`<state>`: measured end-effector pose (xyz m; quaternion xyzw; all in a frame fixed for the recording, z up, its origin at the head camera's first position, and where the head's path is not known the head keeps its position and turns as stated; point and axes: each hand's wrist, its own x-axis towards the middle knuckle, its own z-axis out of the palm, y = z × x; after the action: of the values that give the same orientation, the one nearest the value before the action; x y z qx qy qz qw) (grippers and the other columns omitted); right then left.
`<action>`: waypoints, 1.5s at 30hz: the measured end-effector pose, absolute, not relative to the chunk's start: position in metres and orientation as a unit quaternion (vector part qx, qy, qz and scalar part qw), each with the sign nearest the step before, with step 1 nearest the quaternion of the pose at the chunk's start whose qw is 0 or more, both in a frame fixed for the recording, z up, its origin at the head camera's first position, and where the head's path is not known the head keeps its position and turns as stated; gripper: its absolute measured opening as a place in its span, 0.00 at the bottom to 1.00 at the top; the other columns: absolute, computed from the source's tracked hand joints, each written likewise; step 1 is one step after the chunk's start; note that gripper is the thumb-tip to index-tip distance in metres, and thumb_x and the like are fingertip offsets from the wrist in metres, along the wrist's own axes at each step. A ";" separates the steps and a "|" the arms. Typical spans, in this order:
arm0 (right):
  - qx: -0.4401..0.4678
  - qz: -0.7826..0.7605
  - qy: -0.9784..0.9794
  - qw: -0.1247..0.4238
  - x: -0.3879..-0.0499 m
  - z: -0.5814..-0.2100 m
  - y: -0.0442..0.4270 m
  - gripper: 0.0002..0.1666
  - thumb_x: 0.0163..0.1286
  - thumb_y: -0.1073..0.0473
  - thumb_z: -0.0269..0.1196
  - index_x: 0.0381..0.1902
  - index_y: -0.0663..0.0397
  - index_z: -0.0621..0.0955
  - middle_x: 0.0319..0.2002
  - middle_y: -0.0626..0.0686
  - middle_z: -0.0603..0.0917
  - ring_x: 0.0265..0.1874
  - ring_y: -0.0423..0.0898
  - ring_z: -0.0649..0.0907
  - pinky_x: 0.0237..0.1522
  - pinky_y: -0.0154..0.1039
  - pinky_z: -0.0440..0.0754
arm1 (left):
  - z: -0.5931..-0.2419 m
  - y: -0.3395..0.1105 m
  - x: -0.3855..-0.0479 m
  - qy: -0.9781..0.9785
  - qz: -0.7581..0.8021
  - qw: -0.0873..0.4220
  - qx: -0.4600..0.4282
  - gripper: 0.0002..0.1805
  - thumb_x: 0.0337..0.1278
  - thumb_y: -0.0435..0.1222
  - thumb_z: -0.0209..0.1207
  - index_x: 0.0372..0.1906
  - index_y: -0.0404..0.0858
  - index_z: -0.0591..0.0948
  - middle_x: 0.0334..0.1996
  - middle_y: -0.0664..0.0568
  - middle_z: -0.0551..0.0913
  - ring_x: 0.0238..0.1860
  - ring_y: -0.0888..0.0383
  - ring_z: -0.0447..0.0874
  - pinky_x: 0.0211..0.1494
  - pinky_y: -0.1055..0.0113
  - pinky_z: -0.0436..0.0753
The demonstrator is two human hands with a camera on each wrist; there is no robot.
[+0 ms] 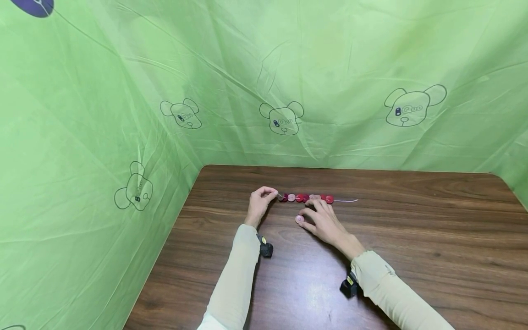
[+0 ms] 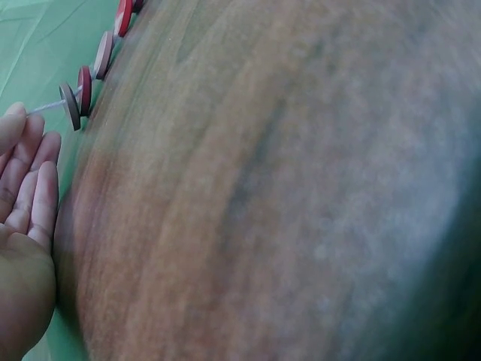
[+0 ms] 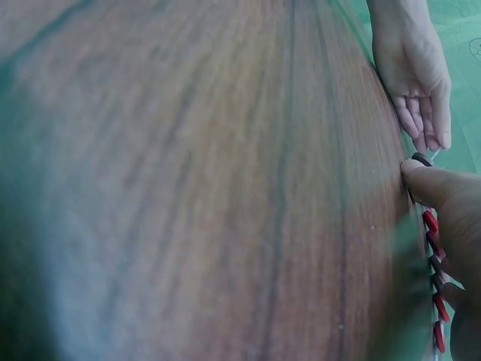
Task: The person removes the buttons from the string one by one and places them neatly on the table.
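A row of red, dark red and pink buttons (image 1: 299,198) lies threaded on a pale string (image 1: 346,200), whose loose end trails to the right across the table. At the row's left end my left hand (image 1: 258,204) pinches the string between thumb and index finger. In the left wrist view a dark button (image 2: 70,107) hangs on the string near those fingertips. My right hand (image 1: 326,224) holds a pink four-hole button (image 1: 299,219) between thumb and index finger, just below the row. Its other fingers lie over the row's right part and hide some buttons.
The brown wooden table (image 1: 412,238) extends widely to the right and in front. A green curtain (image 1: 342,128) with bear outlines hangs behind and to the left. Black wrist cameras (image 1: 349,285) sit under both forearms, close to the tabletop.
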<state>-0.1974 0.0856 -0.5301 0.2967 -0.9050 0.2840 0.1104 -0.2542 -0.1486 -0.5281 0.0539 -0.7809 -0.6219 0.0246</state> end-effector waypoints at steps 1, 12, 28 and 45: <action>0.297 0.284 -0.905 0.109 -0.197 -0.530 0.086 0.14 0.63 0.48 0.66 0.43 0.47 0.84 0.54 0.60 0.76 0.59 0.58 0.69 0.60 0.60 0.62 | -0.528 -0.149 -0.254 -0.781 -0.622 0.025 0.055 0.09 0.54 0.39 0.67 0.37 0.39 0.86 0.37 0.46 0.86 0.33 0.61 0.79 0.36 0.73 0.73; 0.293 0.301 -0.901 0.111 -0.197 -0.532 0.089 0.14 0.62 0.47 0.67 0.44 0.45 0.83 0.55 0.58 0.76 0.60 0.57 0.68 0.61 0.59 0.60 | -0.529 -0.148 -0.255 -0.781 -0.621 0.030 0.055 0.05 0.55 0.37 0.66 0.35 0.41 0.86 0.33 0.52 0.87 0.32 0.65 0.80 0.36 0.74 0.75; 0.265 0.313 -0.903 0.130 -0.209 -0.525 0.108 0.19 0.59 0.49 0.69 0.47 0.49 0.82 0.56 0.58 0.75 0.58 0.57 0.69 0.55 0.56 0.64 | -0.529 -0.149 -0.256 -0.780 -0.624 0.028 0.052 0.07 0.54 0.39 0.67 0.35 0.40 0.86 0.34 0.51 0.87 0.33 0.65 0.80 0.38 0.74 0.75; 0.216 0.322 -0.910 0.146 -0.219 -0.528 0.123 0.18 0.57 0.52 0.70 0.45 0.50 0.83 0.55 0.59 0.75 0.58 0.61 0.69 0.53 0.57 0.63 | -0.529 -0.149 -0.255 -0.785 -0.617 0.024 0.050 0.06 0.55 0.39 0.66 0.35 0.41 0.86 0.34 0.50 0.87 0.33 0.64 0.80 0.38 0.73 0.75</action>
<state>-0.2195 0.1226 -0.5280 0.2159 -0.9102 0.3217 0.1462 -0.2547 -0.1491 -0.5292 0.0500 -0.7851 -0.6169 0.0242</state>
